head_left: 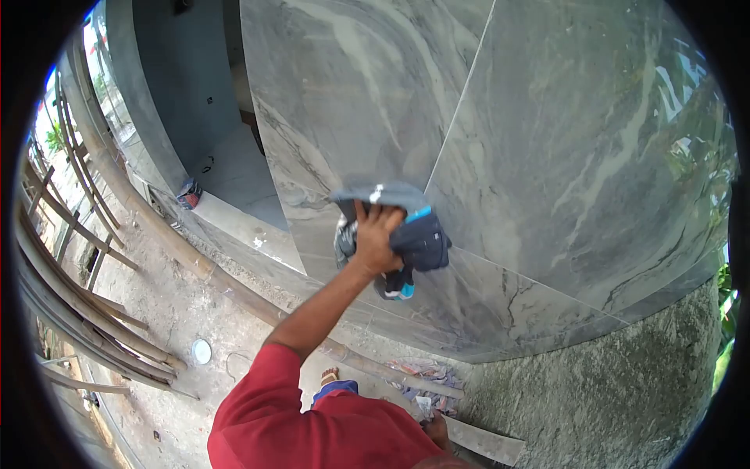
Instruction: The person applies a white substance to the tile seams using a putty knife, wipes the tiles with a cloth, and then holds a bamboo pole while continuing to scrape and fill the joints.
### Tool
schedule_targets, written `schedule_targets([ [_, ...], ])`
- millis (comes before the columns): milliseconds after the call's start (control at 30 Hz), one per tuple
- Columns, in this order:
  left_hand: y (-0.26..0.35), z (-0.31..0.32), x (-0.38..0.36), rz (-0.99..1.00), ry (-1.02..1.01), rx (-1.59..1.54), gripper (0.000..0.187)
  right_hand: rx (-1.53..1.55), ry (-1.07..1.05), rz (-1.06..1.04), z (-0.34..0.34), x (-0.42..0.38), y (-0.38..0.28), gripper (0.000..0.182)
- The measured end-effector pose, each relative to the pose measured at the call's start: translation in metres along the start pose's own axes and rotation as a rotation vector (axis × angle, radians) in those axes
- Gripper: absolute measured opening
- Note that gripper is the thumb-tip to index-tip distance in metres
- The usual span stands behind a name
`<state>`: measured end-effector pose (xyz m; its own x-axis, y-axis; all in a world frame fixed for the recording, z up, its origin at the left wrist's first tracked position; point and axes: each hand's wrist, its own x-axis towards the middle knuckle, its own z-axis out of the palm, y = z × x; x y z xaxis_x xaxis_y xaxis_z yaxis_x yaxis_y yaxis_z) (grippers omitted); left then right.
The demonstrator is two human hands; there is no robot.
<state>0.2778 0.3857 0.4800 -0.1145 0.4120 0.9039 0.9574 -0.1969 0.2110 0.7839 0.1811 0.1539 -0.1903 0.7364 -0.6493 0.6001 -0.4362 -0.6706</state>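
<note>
My left hand point(378, 244) presses a bunched dark cloth point(426, 244) against the grey marble-patterned wall tiles point(547, 156). The cloth is navy and grey with bright blue and white patches, and looks like a folded garment; its upper edge is blurred. My fingers lie over it, pointing up the wall. Low down, beside my body, my right hand point(439, 431) is partly hidden, with its fingers curled near a small dark and whitish thing that I cannot make out. Thin pale joints run between the tiles around the cloth.
A doorway with a pale sill point(250, 234) opens at the left, with a small packet point(189, 194) on it. A long bamboo pole point(195, 262) crosses low along the wall. More poles point(86, 328) stand left. Crumpled rags point(430, 379) and a white lid-like disc point(201, 351) lie below.
</note>
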Motion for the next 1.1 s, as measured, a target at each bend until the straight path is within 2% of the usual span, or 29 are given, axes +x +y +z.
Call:
schedule_targets([
  [33,-0.008,-0.024,0.035,0.043,0.101,-0.018,0.095,-0.031,0.024,0.044,-0.003,-0.021,-0.050,0.059],
  [67,-0.035,-0.045,0.073,0.084,0.227,0.003,0.096,0.013,-0.001,0.049,-0.006,-0.012,-0.034,0.072],
  [100,-0.060,-0.065,0.111,0.019,0.265,0.141,0.098,0.026,0.000,0.041,-0.011,-0.015,-0.029,0.072],
  [133,-0.065,-0.083,0.159,-0.187,0.556,-0.292,0.082,0.060,0.060,0.022,-0.015,-0.018,-0.018,0.071],
  [167,-0.107,-0.127,0.212,-0.032,0.411,-0.050,0.053,0.106,0.124,0.004,-0.016,-0.019,-0.005,0.071],
  [200,-0.130,-0.151,0.264,0.018,0.478,-0.283,0.035,0.135,0.167,0.053,-0.019,-0.017,0.011,0.070],
  [233,-0.085,-0.180,0.317,0.100,0.567,-0.312,0.033,0.161,0.207,0.113,-0.022,-0.020,0.028,0.069],
  [300,-0.036,-0.209,0.359,0.642,0.453,0.594,0.044,0.217,0.227,0.172,-0.030,-0.028,0.040,0.069],
  [367,0.083,-0.177,0.367,0.000,0.422,-0.534,0.041,0.231,0.234,0.211,-0.040,-0.021,0.042,0.068],
  [400,0.039,-0.155,0.382,0.407,0.377,0.111,0.044,0.180,0.215,0.183,-0.046,-0.008,0.043,0.067],
  [433,0.068,-0.116,0.361,0.503,0.736,0.035,0.043,0.129,0.194,0.155,-0.048,0.007,0.042,0.066],
  [467,0.071,-0.094,0.316,0.378,0.446,0.118,0.067,0.166,0.176,0.099,-0.047,0.022,0.035,0.065],
  [500,0.093,-0.073,0.272,0.385,0.321,-0.079,0.085,0.204,0.158,0.041,-0.048,0.036,0.023,0.063],
  [567,0.102,-0.028,0.155,0.253,-0.112,-0.086,0.095,0.149,0.161,-0.088,-0.047,0.054,-0.011,0.062],
  [600,0.082,0.001,0.084,0.322,-0.319,-0.010,0.097,0.149,0.157,-0.092,-0.044,0.055,-0.022,0.062],
  [633,0.060,0.017,0.027,0.442,-0.340,0.001,0.094,0.126,0.175,-0.119,-0.041,0.054,-0.031,0.062],
  [700,0.022,0.015,-0.018,0.447,-0.418,0.017,0.087,0.099,0.200,-0.179,-0.034,0.054,-0.050,0.061],
  [800,0.005,-0.043,0.072,0.355,-0.339,0.119,0.086,0.054,0.120,-0.101,-0.024,0.026,-0.054,0.068],
  [833,0.000,-0.063,0.118,0.310,-0.215,0.103,0.096,0.044,0.074,-0.040,-0.022,0.015,-0.058,0.068],
  [867,0.005,-0.093,0.175,0.305,-0.021,0.015,0.094,0.032,0.061,-0.047,-0.019,0.015,-0.055,0.068],
  [900,-0.004,-0.114,0.230,0.412,0.157,0.183,0.094,0.068,0.046,0.031,-0.016,0.016,-0.038,0.066],
  [933,-0.028,-0.134,0.290,0.435,0.308,0.241,0.087,0.108,0.035,0.113,-0.015,0.019,-0.025,0.064],
  [967,-0.038,-0.156,0.345,0.361,0.506,0.191,0.075,0.109,0.036,0.117,-0.014,0.017,-0.023,0.064],
  [1000,-0.036,-0.200,0.394,0.271,0.511,-0.033,0.047,0.136,0.076,0.136,-0.011,0.013,-0.021,0.066],
  [1033,-0.062,-0.228,0.437,0.191,0.492,-0.360,0.051,0.167,0.120,0.157,-0.010,0.009,-0.018,0.068],
  [1067,-0.065,-0.250,0.448,-0.034,0.399,-0.751,0.052,0.181,0.133,0.165,-0.010,0.009,-0.017,0.068],
  [1100,-0.129,-0.265,0.479,-0.081,0.272,-0.894,0.061,0.166,0.117,0.145,-0.010,0.012,-0.016,0.070],
])
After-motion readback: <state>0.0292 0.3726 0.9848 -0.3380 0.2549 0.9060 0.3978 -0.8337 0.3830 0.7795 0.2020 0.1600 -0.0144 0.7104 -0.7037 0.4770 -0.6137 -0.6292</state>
